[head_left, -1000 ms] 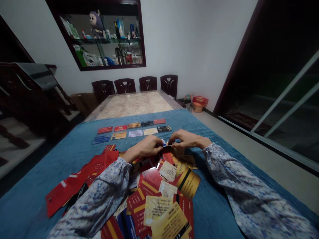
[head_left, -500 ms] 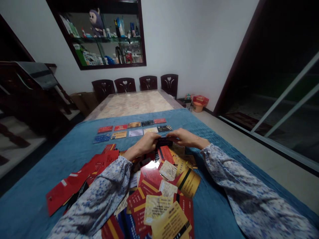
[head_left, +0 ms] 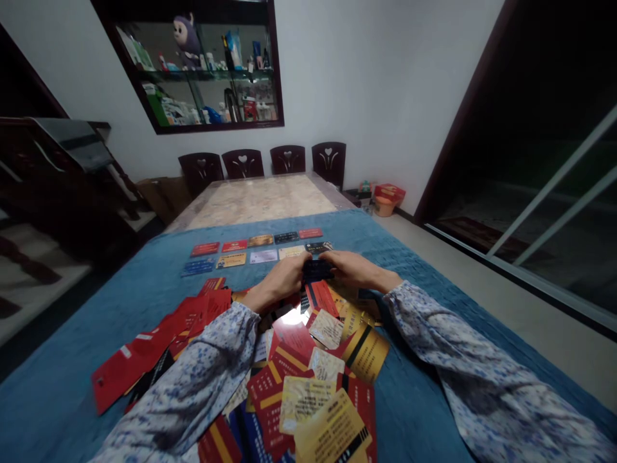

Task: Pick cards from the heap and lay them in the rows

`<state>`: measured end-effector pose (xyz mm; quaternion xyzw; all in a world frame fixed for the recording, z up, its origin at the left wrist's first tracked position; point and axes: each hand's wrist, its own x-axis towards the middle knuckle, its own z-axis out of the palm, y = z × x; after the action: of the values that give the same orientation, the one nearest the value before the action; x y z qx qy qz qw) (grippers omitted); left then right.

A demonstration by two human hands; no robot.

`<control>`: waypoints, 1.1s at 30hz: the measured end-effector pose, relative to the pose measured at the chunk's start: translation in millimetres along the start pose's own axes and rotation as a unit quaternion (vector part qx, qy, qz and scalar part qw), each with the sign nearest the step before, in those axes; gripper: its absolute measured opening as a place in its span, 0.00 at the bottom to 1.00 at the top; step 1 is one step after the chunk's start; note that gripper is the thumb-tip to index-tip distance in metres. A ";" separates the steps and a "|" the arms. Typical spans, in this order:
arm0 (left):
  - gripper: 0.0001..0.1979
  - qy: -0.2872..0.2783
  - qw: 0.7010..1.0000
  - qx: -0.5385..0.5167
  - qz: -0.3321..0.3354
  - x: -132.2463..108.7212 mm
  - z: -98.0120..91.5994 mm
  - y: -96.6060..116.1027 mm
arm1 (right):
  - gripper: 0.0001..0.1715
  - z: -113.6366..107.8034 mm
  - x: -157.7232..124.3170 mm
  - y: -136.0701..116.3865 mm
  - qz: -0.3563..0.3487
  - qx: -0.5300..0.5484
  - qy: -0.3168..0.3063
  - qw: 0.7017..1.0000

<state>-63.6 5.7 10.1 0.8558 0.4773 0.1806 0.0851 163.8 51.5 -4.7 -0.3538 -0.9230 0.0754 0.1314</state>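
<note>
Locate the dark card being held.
In the head view, the dark card is slightly right of centre, held between the left hand and the right hand, near the card pile.

A: Dark card (head_left: 319,269) legible?
B: No. Print too small and dim. Left hand (head_left: 288,272) and right hand (head_left: 357,270) cover parts of its ends; fingers behind it hidden.
A: Card pile (head_left: 332,424)?
B: Cropped at bottom edge. Left sleeve (head_left: 193,379) hides a chunk, lower cards buried. Glare (head_left: 293,316) washes out one patch.
A: Laid-out cards (head_left: 261,240)?
B: Lettering too small.
A: Sleeves?
B: Left runs off the bottom, right sleeve (head_left: 491,373) off the lower right.
A: Background?
B: Wall cabinet (head_left: 219,128) cut at top, labels unreadable. Doorway (head_left: 530,128) too dark.
</note>
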 end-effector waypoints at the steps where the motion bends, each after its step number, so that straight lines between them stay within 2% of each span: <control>1: 0.20 -0.002 1.000 0.003 -0.001 0.0 0.2 0.1 | 0.29 1.1 0.1 0.9 -0.002 0.002 -0.001 1.000; 11: 0.28 0.001 0.999 -0.018 0.031 2.3 11.1 -10.9 | 0.33 10.1 -1.8 5.1 -0.005 -0.011 0.000 1.000; 19: 0.31 -0.019 0.999 0.013 -0.023 3.7 13.9 -9.9 | 0.36 10.3 -3.2 3.8 -0.039 0.029 0.040 0.998; 26: 0.31 -0.015 0.999 0.003 -0.031 4.7 12.0 -9.3 | 0.44 14.7 -1.2 7.2 -0.046 0.043 0.060 0.996; 33: 0.31 -0.010 1.000 -0.010 -0.021 4.5 6.9 -6.8 | 0.39 12.8 -1.1 7.9 -0.049 0.009 0.061 0.997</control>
<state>-64.1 13.3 2.6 0.8464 0.4923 0.1753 0.1022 165.8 56.0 -19.0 -0.3111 -0.9286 0.0555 0.1944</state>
